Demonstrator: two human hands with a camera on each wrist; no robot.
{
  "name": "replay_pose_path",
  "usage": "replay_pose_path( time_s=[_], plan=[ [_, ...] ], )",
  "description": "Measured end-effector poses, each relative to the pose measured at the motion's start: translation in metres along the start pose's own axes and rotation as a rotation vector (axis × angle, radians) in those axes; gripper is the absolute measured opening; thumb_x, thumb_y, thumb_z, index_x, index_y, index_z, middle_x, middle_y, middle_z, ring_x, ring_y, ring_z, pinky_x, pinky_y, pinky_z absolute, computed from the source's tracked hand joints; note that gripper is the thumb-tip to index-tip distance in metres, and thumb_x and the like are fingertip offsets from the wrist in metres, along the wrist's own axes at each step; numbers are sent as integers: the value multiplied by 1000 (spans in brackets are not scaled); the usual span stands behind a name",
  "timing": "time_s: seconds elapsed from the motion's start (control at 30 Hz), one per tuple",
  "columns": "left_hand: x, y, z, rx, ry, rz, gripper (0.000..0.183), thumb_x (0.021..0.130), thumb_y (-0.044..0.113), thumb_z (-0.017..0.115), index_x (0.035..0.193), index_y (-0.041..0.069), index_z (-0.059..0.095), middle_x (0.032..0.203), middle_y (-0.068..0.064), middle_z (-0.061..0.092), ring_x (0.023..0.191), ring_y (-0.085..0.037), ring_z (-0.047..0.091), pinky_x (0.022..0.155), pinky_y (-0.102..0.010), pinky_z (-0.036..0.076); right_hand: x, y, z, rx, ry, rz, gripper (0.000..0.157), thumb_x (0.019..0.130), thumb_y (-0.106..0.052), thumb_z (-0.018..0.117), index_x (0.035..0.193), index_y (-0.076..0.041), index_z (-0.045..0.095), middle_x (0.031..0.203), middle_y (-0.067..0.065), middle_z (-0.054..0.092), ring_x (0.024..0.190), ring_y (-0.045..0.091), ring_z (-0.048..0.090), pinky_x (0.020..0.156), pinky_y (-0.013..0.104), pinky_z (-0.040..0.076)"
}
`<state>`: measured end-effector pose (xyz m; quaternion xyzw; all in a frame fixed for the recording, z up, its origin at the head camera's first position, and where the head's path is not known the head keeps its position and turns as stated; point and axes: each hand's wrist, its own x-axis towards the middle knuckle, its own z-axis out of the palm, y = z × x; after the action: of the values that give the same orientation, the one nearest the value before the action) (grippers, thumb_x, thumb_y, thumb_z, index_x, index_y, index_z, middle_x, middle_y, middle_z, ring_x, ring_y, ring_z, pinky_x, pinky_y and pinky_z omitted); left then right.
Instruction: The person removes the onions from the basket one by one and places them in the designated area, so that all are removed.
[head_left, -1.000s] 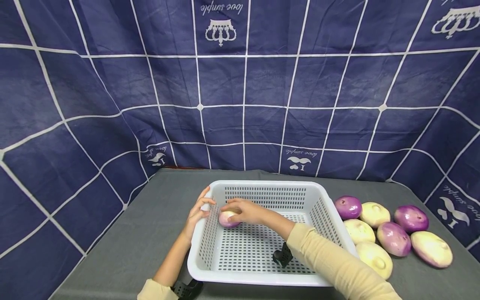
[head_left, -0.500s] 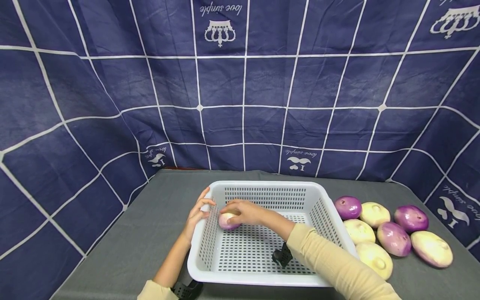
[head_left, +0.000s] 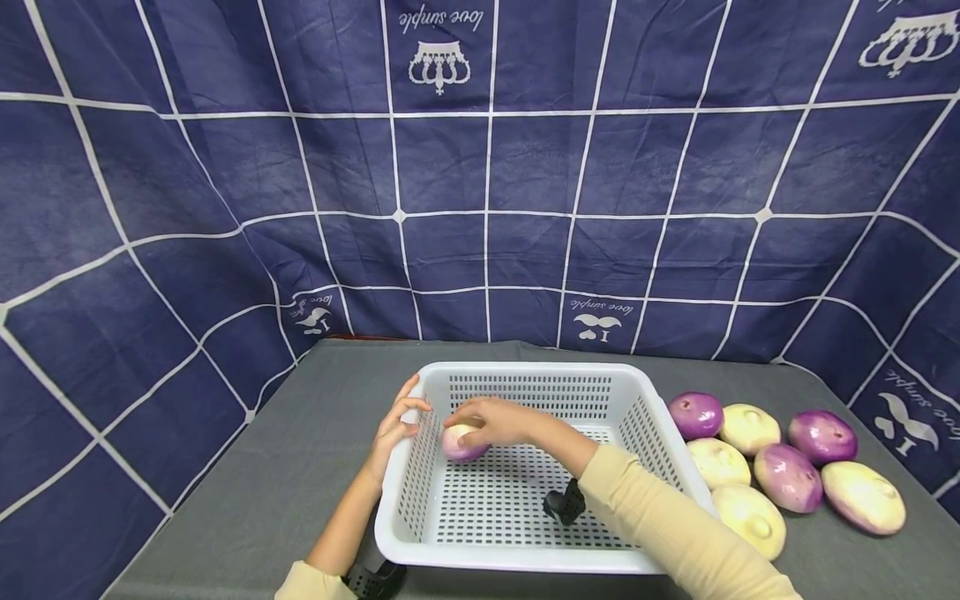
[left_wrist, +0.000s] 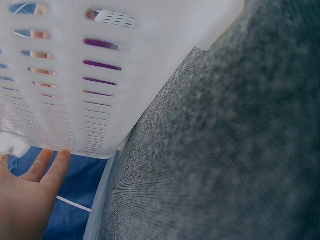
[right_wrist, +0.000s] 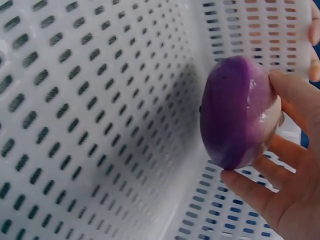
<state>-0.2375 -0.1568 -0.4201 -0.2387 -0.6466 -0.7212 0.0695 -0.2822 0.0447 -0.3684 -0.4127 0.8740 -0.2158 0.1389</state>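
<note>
My right hand [head_left: 502, 421] reaches into the white plastic basket [head_left: 525, 557] and holds a purple-and-white turnip [head_left: 461, 450] near the left wall. In the right wrist view, thumb and fingers grip the pale end of this turnip [right_wrist: 235, 115], its purple side facing the camera. My left hand [head_left: 392, 429] holds the basket's left rim, with fingertips bent over the edge. Seen from the left wrist, two fingers of the left hand [left_wrist: 30, 195] extend along the outside of the slotted wall, and purple shows through the slots.
Several purple and cream turnips [head_left: 787, 475] lie grouped on the grey cloth [head_left: 285, 467] right of the basket. A blue curtain [head_left: 540, 167] with white grid lines hangs behind and at both sides. Black devices are strapped on both wrists.
My right hand and the turnip have shifted slightly to the right, away from the basket's left wall. The left hand and the basket stay in place.
</note>
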Motion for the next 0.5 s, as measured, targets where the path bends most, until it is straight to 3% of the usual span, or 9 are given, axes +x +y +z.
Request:
replay_pose_path(
  time_s=[0.27,0.5],
  plan=[
    [0,1,1,4,5,-11,30,71,-2,35,98,-6,49,151,-16,6,130,-31,14,92,-21,37,-4,-3,-10,-15,-11,-8,38,85,-25,57,122,-16,57,127,4,55,119,21,47,99,42,36],
    [1,-5,-2,-18,-2,1,32,71,-2,35,97,1,53,151,-17,5,131,-24,16,93,-20,37,-10,-7,-20,9,7,7,37,84,-24,59,120,-15,59,125,5,57,119,23,48,100,43,36]
  ],
)
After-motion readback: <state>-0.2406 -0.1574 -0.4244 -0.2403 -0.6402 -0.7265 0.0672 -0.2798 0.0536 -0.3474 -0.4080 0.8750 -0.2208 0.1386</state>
